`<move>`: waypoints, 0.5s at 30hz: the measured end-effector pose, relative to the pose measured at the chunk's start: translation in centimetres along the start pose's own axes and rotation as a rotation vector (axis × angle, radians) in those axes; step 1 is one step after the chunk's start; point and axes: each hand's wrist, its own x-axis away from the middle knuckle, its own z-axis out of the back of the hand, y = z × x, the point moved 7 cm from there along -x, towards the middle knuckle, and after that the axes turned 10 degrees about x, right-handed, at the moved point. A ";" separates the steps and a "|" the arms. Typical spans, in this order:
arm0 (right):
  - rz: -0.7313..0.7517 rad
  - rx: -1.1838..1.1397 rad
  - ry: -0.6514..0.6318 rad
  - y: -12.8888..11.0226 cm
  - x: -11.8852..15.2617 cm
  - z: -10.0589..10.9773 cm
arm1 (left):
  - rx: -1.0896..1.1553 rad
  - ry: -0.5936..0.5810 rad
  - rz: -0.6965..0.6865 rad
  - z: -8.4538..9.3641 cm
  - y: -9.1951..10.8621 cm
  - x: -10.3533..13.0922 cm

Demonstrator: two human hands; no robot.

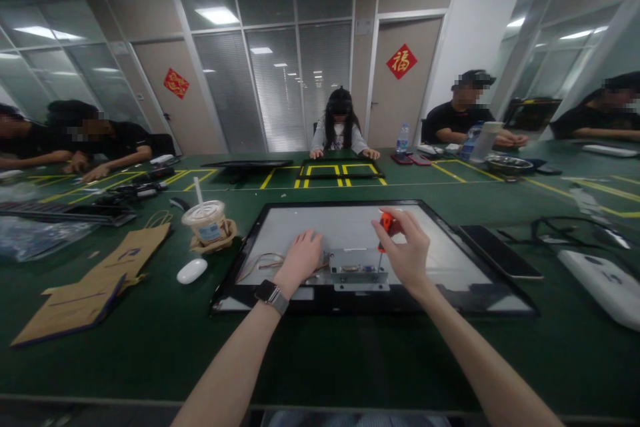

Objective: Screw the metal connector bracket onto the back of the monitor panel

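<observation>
A flat display panel [345,227] with a black frame lies on the green table in front of me. Near its front edge sits a metal bracket [357,259] with a small circuit board in it. My right hand [407,247] grips a screwdriver [385,221] by its orange-red handle; the thin shaft points down at the bracket's right end. Whether the tip sits in a screw is too small to tell. My left hand [301,257] rests on the panel left of the bracket, palm down with fingers extended. Thin wires [260,264] run out beside it.
Left of the panel stand a drink cup [207,220] with a straw, a white oval case [192,271] and paper bags [100,277]. On the right lie a dark phone [500,251] and a white device [600,283]. Several people sit around the table; one opposite touches a black frame [343,177].
</observation>
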 end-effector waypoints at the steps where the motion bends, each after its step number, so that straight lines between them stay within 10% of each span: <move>1: -0.006 -0.001 -0.001 0.1 0.0 0.0 | -0.002 0.000 -0.001 0.0 0.0 0.0; 15: -0.002 -0.032 -0.003 -0.2 0.2 -0.1 | -0.012 0.034 -0.033 -0.5 -0.2 -0.1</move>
